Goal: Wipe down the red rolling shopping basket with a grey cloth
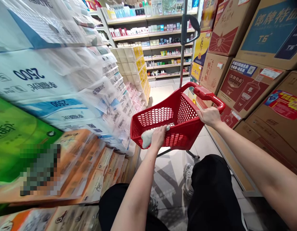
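Note:
A red plastic shopping cart basket with a perforated wall stands tilted in the aisle in front of me. My right hand is closed on the basket's rim just below its red handle. My left hand presses a white cloth against the near rim of the basket, fingers curled over it. My legs in black trousers and grey shoes show below the cart.
Stacked packs of tissue paper line the left side of the aisle. Brown cardboard cartons are piled along the right. Shelves of small goods close the aisle's far end. A grey tiled floor runs underfoot.

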Demonstrator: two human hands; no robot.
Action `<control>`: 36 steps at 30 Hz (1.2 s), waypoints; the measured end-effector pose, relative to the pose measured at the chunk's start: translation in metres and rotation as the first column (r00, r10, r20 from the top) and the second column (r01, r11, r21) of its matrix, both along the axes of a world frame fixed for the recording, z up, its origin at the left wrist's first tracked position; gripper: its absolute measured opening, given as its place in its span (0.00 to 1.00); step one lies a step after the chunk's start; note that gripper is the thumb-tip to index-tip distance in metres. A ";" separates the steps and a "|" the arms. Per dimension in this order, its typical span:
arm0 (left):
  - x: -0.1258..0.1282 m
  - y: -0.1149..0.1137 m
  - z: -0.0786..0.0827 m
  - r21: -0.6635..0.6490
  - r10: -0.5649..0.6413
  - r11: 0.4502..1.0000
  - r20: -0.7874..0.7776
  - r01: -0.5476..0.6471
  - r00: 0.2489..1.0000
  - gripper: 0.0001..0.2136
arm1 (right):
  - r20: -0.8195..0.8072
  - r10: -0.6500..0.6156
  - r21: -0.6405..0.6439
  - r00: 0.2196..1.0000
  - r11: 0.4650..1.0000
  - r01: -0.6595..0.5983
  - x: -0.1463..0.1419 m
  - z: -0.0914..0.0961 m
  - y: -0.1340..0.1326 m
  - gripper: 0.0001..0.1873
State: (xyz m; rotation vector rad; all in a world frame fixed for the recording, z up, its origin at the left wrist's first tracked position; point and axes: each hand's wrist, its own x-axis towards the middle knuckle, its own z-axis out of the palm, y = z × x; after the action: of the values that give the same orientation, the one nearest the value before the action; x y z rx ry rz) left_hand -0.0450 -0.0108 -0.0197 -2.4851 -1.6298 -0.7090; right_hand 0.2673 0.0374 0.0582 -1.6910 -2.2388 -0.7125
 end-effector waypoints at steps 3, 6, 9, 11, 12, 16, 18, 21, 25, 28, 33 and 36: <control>-0.036 -0.008 -0.002 0.017 0.025 1.000 -0.124 -0.023 0.992 0.15 | 0.009 0.019 0.019 1.000 1.000 -0.019 0.004 -0.001 0.001 0.32; -0.073 -0.016 -0.003 0.024 0.101 0.995 -0.169 -0.098 0.980 0.14 | 0.012 0.030 0.029 0.999 0.999 -0.031 0.007 -0.002 0.001 0.32; -0.107 -0.021 -0.005 -0.005 0.214 0.976 -0.146 -0.217 0.966 0.14 | 0.015 0.020 0.031 1.000 0.999 -0.020 0.008 -0.001 0.001 0.32; -0.122 -0.022 -0.005 -0.053 0.289 0.953 -0.128 -0.297 0.949 0.15 | 0.017 -0.001 0.021 1.000 1.000 0.001 0.008 -0.001 0.000 0.32; -0.126 -0.022 -0.005 -0.080 0.323 0.939 -0.124 -0.334 0.938 0.16 | 0.018 -0.012 0.013 1.000 1.000 0.012 0.007 -0.001 0.000 0.33; -0.108 -0.017 0.000 -0.163 0.396 0.898 -0.114 -0.410 0.911 0.17 | 0.030 -0.066 -0.014 0.997 0.998 0.066 0.005 0.000 -0.003 0.33; -0.076 -0.015 0.004 -0.180 0.355 0.913 -0.094 -0.367 0.930 0.17 | 0.040 -0.099 -0.031 0.994 0.995 0.100 0.004 0.001 -0.004 0.32; -0.015 -0.014 0.009 -0.105 0.169 0.980 -0.016 -0.169 0.986 0.14 | 0.047 -0.130 -0.057 0.990 0.990 0.133 0.005 0.003 -0.006 0.31; 0.027 -0.018 0.009 -0.006 0.041 0.999 0.027 -0.041 0.999 0.14 | 0.067 -0.126 -0.083 0.990 0.988 0.132 0.013 0.007 -0.006 0.30; 0.003 -0.023 0.002 -0.016 -0.031 0.999 -0.033 0.031 0.999 0.17 | 0.093 -0.117 -0.076 0.989 0.989 0.125 0.019 0.008 -0.008 0.31; -0.078 -0.036 -0.010 -0.030 0.176 0.983 -0.084 -0.180 0.981 0.18 | 0.085 -0.122 -0.083 0.989 0.988 0.129 0.019 0.006 -0.010 0.31; -0.105 -0.038 -0.017 -0.032 0.245 0.967 -0.125 -0.251 0.961 0.17 | 0.059 -0.118 -0.070 0.991 0.990 0.122 0.014 0.010 -0.014 0.29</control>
State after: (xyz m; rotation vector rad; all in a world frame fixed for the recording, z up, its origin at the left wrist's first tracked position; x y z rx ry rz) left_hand -0.1503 -0.0483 -0.0367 -2.2454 -1.8866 -0.4849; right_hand 0.2818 0.0232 0.0678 -1.8772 -2.2403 -0.7192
